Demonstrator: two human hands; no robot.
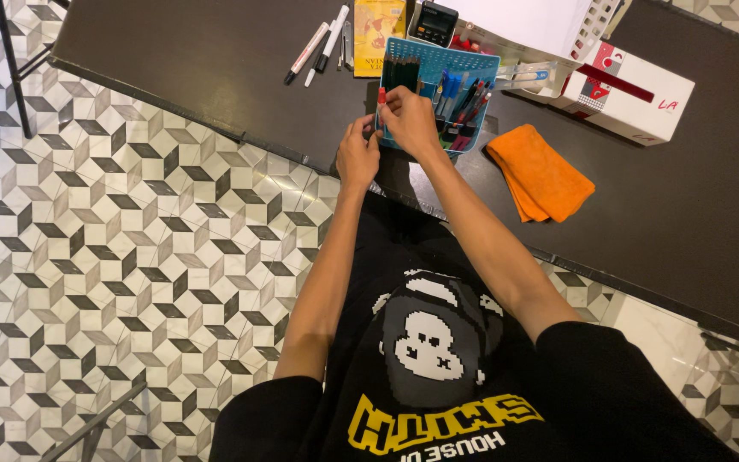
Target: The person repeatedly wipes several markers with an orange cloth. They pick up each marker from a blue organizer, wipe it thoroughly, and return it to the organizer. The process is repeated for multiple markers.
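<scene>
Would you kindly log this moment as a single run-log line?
left hand: at red pen | right hand: grips red pen beside blue basket | nearby: orange cloth, black table

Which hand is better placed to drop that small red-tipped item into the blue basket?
Probably the right hand: it is over the blue basket rim, pinching the red-tipped item. The left hand sits lower, outside the basket, steadying it.

Under my hands, the dark matt tabletop (215, 60) looks smooth. The blue perforated plastic basket (464, 64) at upper centre has a slight sheen. Right of it, the folded orange cloth (540, 175) looks soft and napped. The patterned floor tiles (130, 257) at left shine glossy.
</scene>
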